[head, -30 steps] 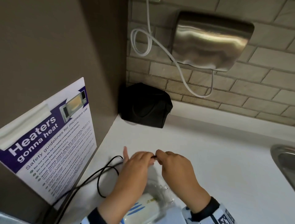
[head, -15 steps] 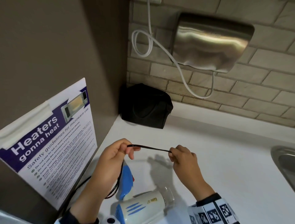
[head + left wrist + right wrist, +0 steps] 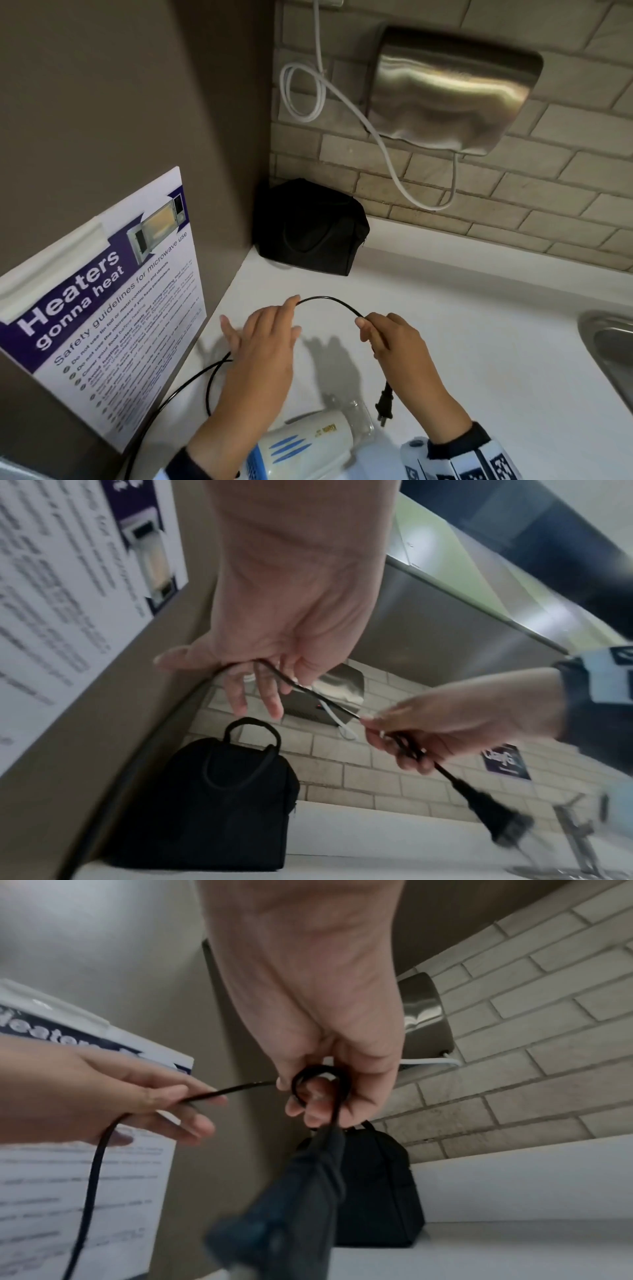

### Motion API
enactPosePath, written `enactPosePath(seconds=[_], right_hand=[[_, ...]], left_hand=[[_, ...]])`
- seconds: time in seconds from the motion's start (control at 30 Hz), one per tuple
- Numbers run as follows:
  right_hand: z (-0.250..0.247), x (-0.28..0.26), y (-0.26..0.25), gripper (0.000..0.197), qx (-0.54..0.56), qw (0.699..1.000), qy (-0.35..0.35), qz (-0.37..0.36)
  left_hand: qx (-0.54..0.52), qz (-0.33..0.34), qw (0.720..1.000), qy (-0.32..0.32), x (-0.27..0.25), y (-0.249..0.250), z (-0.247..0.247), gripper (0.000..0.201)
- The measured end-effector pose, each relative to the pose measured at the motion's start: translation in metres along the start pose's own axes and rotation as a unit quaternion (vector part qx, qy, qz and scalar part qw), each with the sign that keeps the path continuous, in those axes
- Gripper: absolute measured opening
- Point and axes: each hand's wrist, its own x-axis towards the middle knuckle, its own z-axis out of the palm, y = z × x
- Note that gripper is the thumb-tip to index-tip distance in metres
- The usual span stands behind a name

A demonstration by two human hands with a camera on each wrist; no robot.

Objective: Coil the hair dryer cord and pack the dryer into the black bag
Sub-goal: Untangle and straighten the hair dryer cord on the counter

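The white and blue hair dryer (image 3: 308, 442) lies on the white counter (image 3: 479, 342) under my wrists. Its black cord (image 3: 329, 299) arches between my hands above the counter. My left hand (image 3: 263, 329) has straight, spread fingers, and the cord runs across its palm and between the fingers (image 3: 192, 1096). My right hand (image 3: 380, 339) pinches the cord near its end in a small loop (image 3: 318, 1085). The plug (image 3: 385, 406) dangles below that hand. More cord (image 3: 191, 380) trails off to the left. The black bag (image 3: 308, 229) stands shut in the back corner, away from both hands.
A "Heaters gonna heat" poster (image 3: 113, 298) leans on the brown panel at the left. A steel hand dryer (image 3: 448, 92) with a white cable (image 3: 308, 96) hangs on the brick wall. A sink rim (image 3: 613, 349) lies at the right, with a tap (image 3: 575, 831).
The cord was stretched straight between my hands; now it bows upward. My left fingers have uncurled and spread. The plug now hangs in view below my right hand.
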Motion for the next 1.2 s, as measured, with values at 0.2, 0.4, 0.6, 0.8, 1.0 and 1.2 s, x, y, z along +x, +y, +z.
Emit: enactPosePath(seconds=[0.2, 0.4, 0.6, 0.8, 1.0, 1.2], right_hand=[[-0.007, -0.011, -0.037, 0.035, 0.086, 0.988, -0.107, -0.067], [-0.019, -0.018, -0.037, 0.041, 0.186, 0.973, -0.14, -0.004], [-0.027, -0.022, -0.029, 0.026, 0.203, 0.962, -0.179, 0.024], [-0.024, -0.024, -0.015, 0.021, 0.22, 0.956, -0.184, 0.062], [-0.02, -0.023, -0.029, 0.021, 0.165, 0.981, -0.097, 0.034], [-0.033, -0.037, -0.039, 0.046, 0.306, 0.933, -0.171, 0.081]], left_hand=[[0.024, 0.092, 0.992, -0.087, 0.001, 0.037, -0.001, 0.02], [-0.259, -0.054, 0.964, -0.033, -0.003, 0.019, -0.012, 0.042], [-0.42, -0.122, 0.898, 0.042, 0.002, 0.006, -0.013, 0.037], [-0.467, -0.138, 0.871, 0.069, 0.009, -0.009, -0.017, 0.031], [-0.289, -0.001, 0.957, -0.007, -0.001, 0.002, -0.002, 0.016], [-0.249, 0.004, 0.968, -0.01, -0.001, 0.007, 0.009, 0.032]])
